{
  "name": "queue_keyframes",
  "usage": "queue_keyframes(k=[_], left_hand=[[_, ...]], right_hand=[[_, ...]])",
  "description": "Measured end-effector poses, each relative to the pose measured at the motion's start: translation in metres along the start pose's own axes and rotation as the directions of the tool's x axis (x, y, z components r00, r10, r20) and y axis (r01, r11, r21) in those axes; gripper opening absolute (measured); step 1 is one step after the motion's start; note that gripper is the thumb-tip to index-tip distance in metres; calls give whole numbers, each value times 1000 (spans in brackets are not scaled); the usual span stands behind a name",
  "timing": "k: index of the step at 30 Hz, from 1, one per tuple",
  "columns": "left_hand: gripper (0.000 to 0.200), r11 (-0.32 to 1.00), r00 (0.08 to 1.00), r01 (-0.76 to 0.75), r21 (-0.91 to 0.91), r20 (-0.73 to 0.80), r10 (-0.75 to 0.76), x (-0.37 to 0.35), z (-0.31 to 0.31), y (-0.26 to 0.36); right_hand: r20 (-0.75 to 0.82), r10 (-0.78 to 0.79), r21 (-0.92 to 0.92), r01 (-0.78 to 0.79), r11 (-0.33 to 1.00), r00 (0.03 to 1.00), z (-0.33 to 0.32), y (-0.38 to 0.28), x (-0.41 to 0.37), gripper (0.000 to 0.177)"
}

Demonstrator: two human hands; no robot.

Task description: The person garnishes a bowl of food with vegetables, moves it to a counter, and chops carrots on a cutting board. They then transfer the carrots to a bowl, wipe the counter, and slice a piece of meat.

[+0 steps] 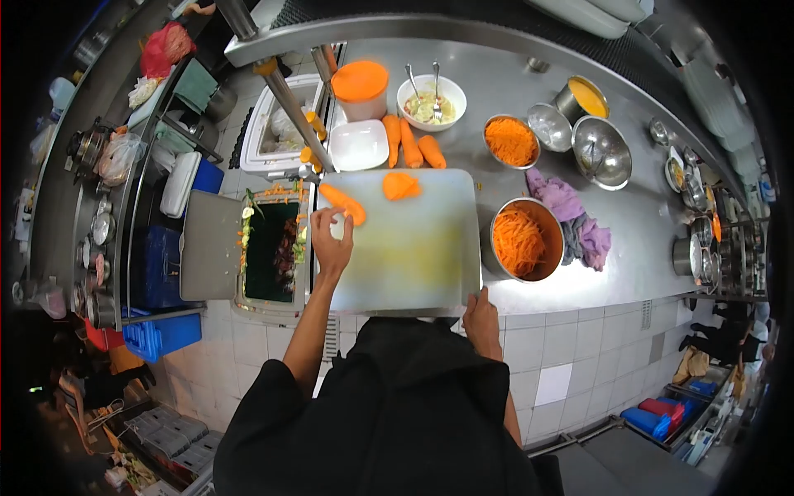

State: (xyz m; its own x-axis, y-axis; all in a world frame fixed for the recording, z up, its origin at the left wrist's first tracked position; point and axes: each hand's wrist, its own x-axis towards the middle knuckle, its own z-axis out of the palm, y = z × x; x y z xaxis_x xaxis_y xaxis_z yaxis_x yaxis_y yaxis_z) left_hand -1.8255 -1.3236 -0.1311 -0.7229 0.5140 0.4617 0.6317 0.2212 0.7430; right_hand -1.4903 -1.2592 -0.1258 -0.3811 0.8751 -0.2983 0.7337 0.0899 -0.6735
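My left hand (331, 246) is at the left edge of the white cutting board (405, 256), its fingers loosely curled and apart. Its fingertips are at the lower end of a peeled carrot (341, 201), which lies slanted on the board. Orange carrot pieces (401, 186) rest near the board's top edge. By the board's lower right corner is my right hand (481, 321), fingers closed; what it holds there is too small to make out.
Whole carrots (410, 144), a white dish (359, 145) and a bowl with forks (432, 103) stand behind the board. A pot of shredded carrot (528, 239), purple cloths (571, 213) and metal bowls (602, 152) are right. A scrap bin (273, 248) is left.
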Motion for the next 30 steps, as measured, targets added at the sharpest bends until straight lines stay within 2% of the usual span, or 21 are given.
queue_keyframes(k=[2, 3, 6, 8, 12, 15, 22, 24, 26, 28, 30], left_hand=[[18, 1000, 1000, -18, -14, 7, 18, -4, -1, -5], [19, 999, 1000, -24, -21, -4, 24, -7, 3, -11], [21, 998, 1000, -29, -51, 0, 29, -14, 4, -9], [21, 997, 999, -39, -63, -5, 39, -15, 8, -4], [21, 994, 999, -18, -111, 31, 22, -24, 14, 0], [20, 992, 999, -30, -123, 32, 34, -24, 19, 4], [20, 994, 999, -31, -102, 23, 33, -27, 17, -1], [20, 994, 999, -46, -95, 18, 47, -24, 13, -5], [22, 995, 998, -55, -87, -13, 54, -26, 10, -4], [23, 999, 999, -42, -34, 0, 42, -31, 8, -13], [20, 998, 999, -46, -38, 1, 46, -36, 6, -10]], right_hand=[[-20, -12, -32, 11, 999, 1000, 4, -1, 1, 23], [-77, -105, -114, 96, 989, 992, 10, 6, 2, 24], [-72, -123, -105, 115, 988, 990, 4, -3, 4, 26], [-6, -17, -12, 17, 1000, 1000, 7, 2, 4, 29], [15, 52, 17, -53, 998, 999, 8, 8, 8, 37], [7, 5, -8, -5, 1000, 1000, 4, 6, 6, 39], [10, 3, -37, -2, 999, 1000, 11, 19, 11, 40], [-9, -292, -372, 268, 889, 956, 28, 45, 12, 40], [9, -275, -195, 271, 943, 961, 15, 24, 4, 40], [-81, -176, -135, 164, 977, 981, 14, 9, 5, 36], [-77, -132, -54, 128, 990, 988, 6, -8, 8, 32]])
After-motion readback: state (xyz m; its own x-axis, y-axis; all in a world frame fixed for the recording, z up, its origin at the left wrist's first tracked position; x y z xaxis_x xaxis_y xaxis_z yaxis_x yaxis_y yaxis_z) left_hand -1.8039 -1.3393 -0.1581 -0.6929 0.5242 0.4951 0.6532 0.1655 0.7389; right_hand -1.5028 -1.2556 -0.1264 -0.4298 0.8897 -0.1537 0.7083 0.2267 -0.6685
